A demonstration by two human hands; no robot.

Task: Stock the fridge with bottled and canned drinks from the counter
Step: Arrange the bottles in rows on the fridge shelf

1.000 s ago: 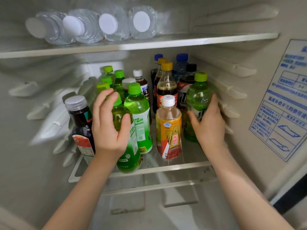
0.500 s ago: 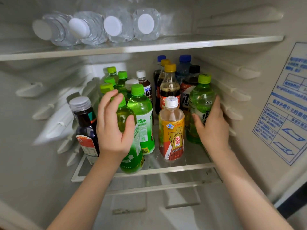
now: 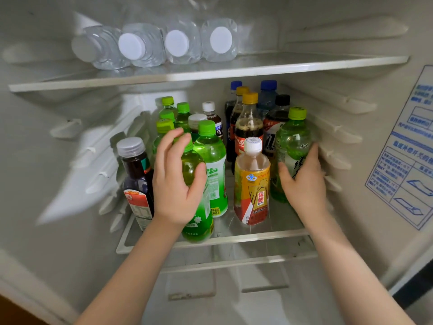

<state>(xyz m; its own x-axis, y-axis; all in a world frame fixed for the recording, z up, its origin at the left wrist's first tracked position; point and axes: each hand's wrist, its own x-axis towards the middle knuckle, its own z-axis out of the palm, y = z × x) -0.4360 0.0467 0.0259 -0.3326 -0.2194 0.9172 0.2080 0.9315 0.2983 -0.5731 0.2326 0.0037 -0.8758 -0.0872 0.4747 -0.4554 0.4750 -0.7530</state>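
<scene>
My left hand (image 3: 174, 181) is wrapped round the near green bottle (image 3: 199, 221) at the front of the lower shelf (image 3: 257, 235), thumb across its front and fingers up its left side. The hand hides the bottle's cap and most of its upper half. My right hand (image 3: 302, 181) holds the pale green tea bottle (image 3: 293, 141) at the right end of the same shelf. The thumb lies on the near face, and the fingers curl round the far side, where I can see only their tips. Both bottles stand upright on the glass. Between them stands a yellow-labelled bottle (image 3: 251, 191) with a white cap, touched by neither hand. A dark bottle (image 3: 136, 174) with a silver cap stands just left of my left wrist, its label partly covered. Farther back the bottles crowd together: green caps on the left, a yellow-capped cola bottle (image 3: 248, 127) and blue and black caps on the right, their bodies mostly hidden by the ones in front. On the upper shelf (image 3: 210, 71) four water bottles (image 3: 178, 43) lie on their sides, caps towards me, the leftmost one blurred. A blue-printed sticker (image 3: 407, 156) on the right wall is cut off by the frame edge, and I cannot read its text.
</scene>
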